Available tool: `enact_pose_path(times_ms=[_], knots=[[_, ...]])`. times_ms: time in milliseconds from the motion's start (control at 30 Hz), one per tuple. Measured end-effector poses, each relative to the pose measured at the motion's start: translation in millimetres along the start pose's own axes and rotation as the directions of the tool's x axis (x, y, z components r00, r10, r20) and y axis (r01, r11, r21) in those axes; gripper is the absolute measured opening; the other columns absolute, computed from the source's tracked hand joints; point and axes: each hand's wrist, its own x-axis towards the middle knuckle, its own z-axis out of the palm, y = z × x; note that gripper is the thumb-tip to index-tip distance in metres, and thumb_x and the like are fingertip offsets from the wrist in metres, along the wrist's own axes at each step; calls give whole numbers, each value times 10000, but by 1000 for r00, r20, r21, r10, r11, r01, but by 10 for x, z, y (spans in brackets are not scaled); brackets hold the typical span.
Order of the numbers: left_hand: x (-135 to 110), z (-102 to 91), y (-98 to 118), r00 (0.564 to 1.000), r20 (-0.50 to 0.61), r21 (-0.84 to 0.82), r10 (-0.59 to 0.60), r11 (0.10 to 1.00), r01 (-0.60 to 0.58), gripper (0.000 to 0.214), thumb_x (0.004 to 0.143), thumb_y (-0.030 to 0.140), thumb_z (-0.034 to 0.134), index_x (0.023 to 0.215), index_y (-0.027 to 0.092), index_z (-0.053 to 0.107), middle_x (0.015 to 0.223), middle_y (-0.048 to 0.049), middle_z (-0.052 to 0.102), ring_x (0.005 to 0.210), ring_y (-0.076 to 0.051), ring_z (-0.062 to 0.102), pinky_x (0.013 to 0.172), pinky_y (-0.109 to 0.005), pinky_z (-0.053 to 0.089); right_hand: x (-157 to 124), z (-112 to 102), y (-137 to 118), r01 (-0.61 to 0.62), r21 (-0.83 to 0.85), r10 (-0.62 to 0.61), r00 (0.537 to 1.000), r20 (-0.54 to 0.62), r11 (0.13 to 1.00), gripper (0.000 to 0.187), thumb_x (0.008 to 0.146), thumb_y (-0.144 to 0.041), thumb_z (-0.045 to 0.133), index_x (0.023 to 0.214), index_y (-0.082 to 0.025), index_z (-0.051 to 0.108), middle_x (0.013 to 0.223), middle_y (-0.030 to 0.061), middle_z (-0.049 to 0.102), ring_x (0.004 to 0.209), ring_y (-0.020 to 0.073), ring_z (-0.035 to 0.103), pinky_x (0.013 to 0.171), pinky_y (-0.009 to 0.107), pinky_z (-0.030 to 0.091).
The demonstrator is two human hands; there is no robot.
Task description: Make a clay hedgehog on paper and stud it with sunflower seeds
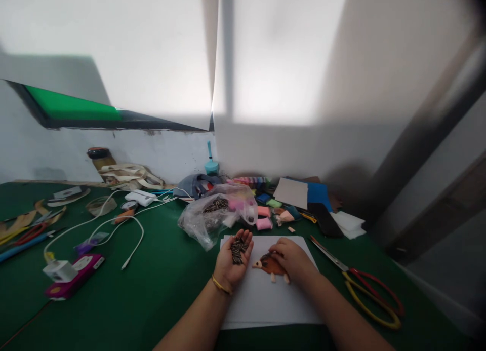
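Observation:
My left hand (225,270) lies palm up with its fingers curled around a small heap of sunflower seeds (238,250). To its right, a flat brown clay hedgehog (274,268) with a pale snout and short pale feet rests on white paper (266,308). Dark seeds sit along the hedgehog's upper edge behind the head. Over the back of it bends my right hand (295,260), fingertips drawn together and touching its top. Whatever is between those fingertips is too small to make out, and the hedgehog's rear is hidden beneath the hand.
Scissors (355,277) with red and yellow handles lie right of the paper. Behind it are a plastic bag (197,224) holding more seeds, pink clay packs (264,223) and a dark phone-like slab (324,219). Leftward, a white cable (140,234) winds near a magenta power strip (76,277).

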Motion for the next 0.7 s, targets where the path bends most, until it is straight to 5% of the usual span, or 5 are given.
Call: enact_pose_path(times_ms=[500, 700], knots=[[2, 5, -10, 1000, -24, 15, 0, 1000, 1, 185, 855, 180, 464, 931, 107, 616, 1030, -138, 645, 1041, -238, 595, 851, -375, 509, 66, 123, 35, 7, -79, -6, 1000, 11, 997, 221, 825, -189, 495, 779, -209, 711, 777, 47, 604, 775, 168, 559, 738, 271, 428], [-5, 2, -25, 999, 21, 12, -26, 1000, 25, 201, 864, 197, 458, 959, 112, 613, 1076, -136, 632, 1107, -242, 552, 881, -378, 486, 13, -30, -103, 7, 32, -4, 997, -76, 999, 239, 832, -211, 503, 1022, -209, 648, 976, 68, 605, 908, 184, 553, 802, 290, 431]])
